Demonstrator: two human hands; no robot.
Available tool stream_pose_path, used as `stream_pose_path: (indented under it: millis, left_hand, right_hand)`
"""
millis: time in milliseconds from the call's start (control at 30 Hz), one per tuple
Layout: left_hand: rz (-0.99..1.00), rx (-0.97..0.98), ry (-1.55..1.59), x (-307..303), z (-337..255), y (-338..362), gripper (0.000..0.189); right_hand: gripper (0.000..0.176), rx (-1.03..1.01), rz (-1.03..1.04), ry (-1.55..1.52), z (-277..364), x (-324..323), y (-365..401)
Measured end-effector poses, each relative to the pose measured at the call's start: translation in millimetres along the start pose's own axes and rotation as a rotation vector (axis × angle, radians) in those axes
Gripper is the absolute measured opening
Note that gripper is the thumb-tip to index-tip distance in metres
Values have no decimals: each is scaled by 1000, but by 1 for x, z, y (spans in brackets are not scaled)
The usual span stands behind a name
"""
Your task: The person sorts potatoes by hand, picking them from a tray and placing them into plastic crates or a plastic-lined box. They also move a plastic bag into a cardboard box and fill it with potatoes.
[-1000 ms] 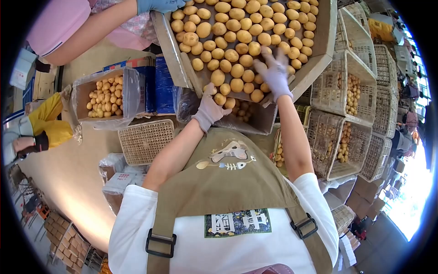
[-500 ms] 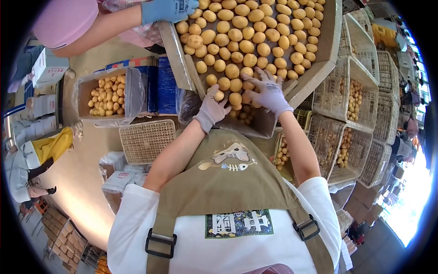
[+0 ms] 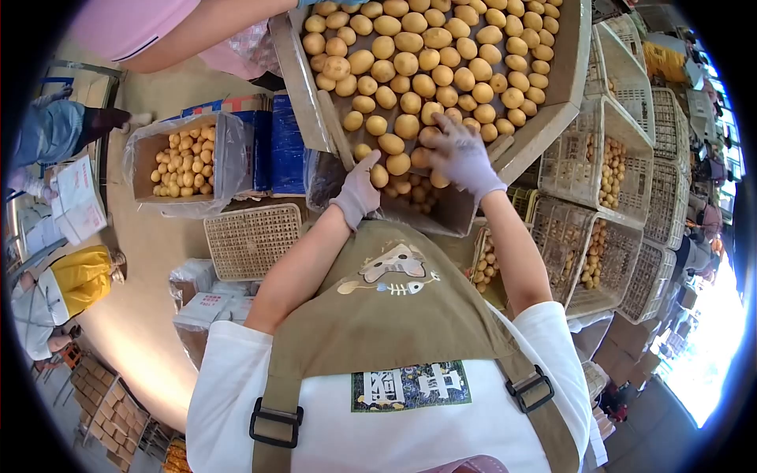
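Note:
Yellow-brown potatoes (image 3: 410, 102) cover the sorting tray (image 3: 544, 126), which has raised wooden sides and an outlet at its near end. At the outlet's left, my left hand (image 3: 359, 193), in a pale glove, has its fingers stretched toward a potato (image 3: 379, 175) at the edge. My right hand (image 3: 467, 162), gloved alike, reaches over the outlet's right side with fingers apart, touching potatoes; motion blurs it a little. Below the outlet sits a box (image 3: 453, 221) lined with plastic, holding more potatoes (image 3: 418, 193), partly hidden by my hands and apron.
A plastic-lined box of potatoes (image 3: 185, 163) stands at the left, above an upturned plastic crate (image 3: 252, 243). Stacked crates (image 3: 572, 158) with potatoes line the right side. Another person's arm (image 3: 205, 35) reaches over the tray's far left. Other people are farther left.
Potatoes near the outlet have shifted slightly. My right hand's fingers have drawn closer together and moved left a little; my left hand's fingers are less spread. The other person's blue glove has moved up, mostly out of view.

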State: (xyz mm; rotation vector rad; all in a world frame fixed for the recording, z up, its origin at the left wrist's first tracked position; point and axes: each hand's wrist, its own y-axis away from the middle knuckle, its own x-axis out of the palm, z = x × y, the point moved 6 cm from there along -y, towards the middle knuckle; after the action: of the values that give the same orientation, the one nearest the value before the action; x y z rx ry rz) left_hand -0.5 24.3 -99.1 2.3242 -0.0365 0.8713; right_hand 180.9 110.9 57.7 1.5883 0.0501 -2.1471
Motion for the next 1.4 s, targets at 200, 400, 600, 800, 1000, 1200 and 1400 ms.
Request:
stream_pose_path:
  millis: [200,400,600,800,1000,1200,1400]
  left_hand:
    - [-228,-339,288,40,-23,23,105]
    - [-205,-402,529,48,-15,19,103]
    - [-190,-426,532,49,-14,21,96]
    - [-195,-374,221,15,7,5,33]
    - [-160,-383,535,41,-15,15,87]
    - [-226,-422,548,48,-14,15,92]
    - [-284,-353,306,18,26,-10,48]
  right_hand:
    - [42,90,-196,98,-1,-18,-14]
    - [73,256,-27,127,-14,-7,-19]
    - [66,97,77,105,4,18,12]
    - [54,356,-486,-128,-43,-56,-19]
    - [74,172,95,160,17,10,-5]
    - [33,0,82,67,32,19,7]
    - [35,-362,-233,252,105,32,-54]
